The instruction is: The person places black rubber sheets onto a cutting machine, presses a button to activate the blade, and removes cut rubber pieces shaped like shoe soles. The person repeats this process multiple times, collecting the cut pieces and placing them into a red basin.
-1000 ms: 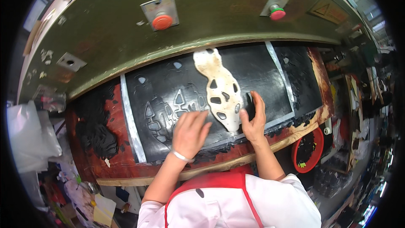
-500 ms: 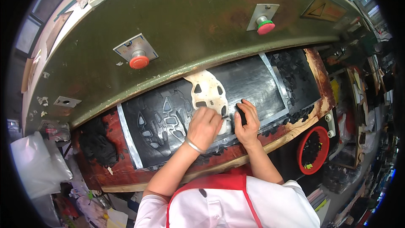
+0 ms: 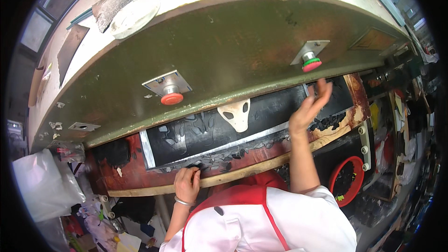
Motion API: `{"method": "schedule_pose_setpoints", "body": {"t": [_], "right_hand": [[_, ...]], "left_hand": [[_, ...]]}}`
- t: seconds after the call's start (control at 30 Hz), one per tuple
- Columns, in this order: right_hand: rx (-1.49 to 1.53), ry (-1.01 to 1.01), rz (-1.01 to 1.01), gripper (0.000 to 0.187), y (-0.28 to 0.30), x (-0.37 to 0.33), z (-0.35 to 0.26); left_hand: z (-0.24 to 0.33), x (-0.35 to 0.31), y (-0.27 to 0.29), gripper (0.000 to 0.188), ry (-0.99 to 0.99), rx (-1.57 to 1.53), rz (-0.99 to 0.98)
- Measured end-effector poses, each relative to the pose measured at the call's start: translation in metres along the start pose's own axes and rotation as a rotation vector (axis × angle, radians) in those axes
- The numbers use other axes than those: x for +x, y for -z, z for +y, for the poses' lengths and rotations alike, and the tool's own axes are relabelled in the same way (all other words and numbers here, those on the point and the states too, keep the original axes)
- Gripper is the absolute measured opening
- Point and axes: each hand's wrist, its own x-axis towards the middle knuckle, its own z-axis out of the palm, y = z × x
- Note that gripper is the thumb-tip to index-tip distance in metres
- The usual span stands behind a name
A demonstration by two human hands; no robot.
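My left hand point(image 3: 187, 183) is drawn back to the wooden front edge of the bench, its fingers curled together beside dark scraps; what they hold, if anything, I cannot make out. Raised over the right part of the bench, my right hand point(image 3: 310, 110) is open and empty, a little below the green-and-pink push button point(image 3: 311, 62) and apart from it. A cream template with cut-out holes point(image 3: 240, 122) lies on the black sheet point(image 3: 275, 107), its far end hidden under the green machine beam. Outlined cut shapes point(image 3: 179, 133) show in the sheet to its left.
The green beam point(image 3: 233, 51) spans the bench and carries a red push button point(image 3: 171, 97). Black offcuts point(image 3: 228, 156) line the red near strip. A red tub of scraps point(image 3: 346, 181) stands at right, clear plastic bags point(image 3: 44, 182) at left.
My hands have moved apart from the template: the left back to the bench's front edge, the right up and rightward toward the green-and-pink button. The view has shifted, and the beam covers more of the template.
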Motion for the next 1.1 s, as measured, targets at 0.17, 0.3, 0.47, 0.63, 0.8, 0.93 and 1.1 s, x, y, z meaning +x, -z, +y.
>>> {"method": "schedule_pose_setpoints", "body": {"t": [0.17, 0.3, 0.47, 0.63, 0.8, 0.93, 1.1], "right_hand": [[-0.454, 0.168, -0.078, 0.089, -0.029, 0.077, -0.003], [-0.377, 0.143, -0.005, 0.089, -0.039, 0.068, 0.002], [-0.435, 0.107, -0.127, 0.091, -0.02, 0.058, 0.016], [-0.152, -0.373, -0.275, 0.088, 0.016, -0.04, -0.007], [-0.309, -0.08, -0.765, 0.021, 0.056, -0.104, 0.004], [-0.291, -0.008, -0.849, 0.009, 0.081, -0.113, -0.004], [-0.314, 0.051, -0.641, 0.007, 0.08, -0.098, -0.033]], "left_hand": [[-0.022, 0.024, -0.025, 0.004, -0.201, 0.131, 0.189], [-0.034, 0.05, -0.03, 0.003, -0.053, 0.18, 0.258], [-0.033, 0.058, -0.025, 0.004, -0.119, 0.194, 0.264], [-0.026, 0.05, -0.023, 0.009, -0.102, 0.201, 0.265], [-0.021, 0.034, -0.028, 0.012, -0.07, 0.181, 0.236], [-0.016, 0.011, -0.03, 0.005, -0.027, 0.13, 0.206], [0.001, -0.034, -0.025, 0.004, -0.002, 0.11, 0.135]]}}
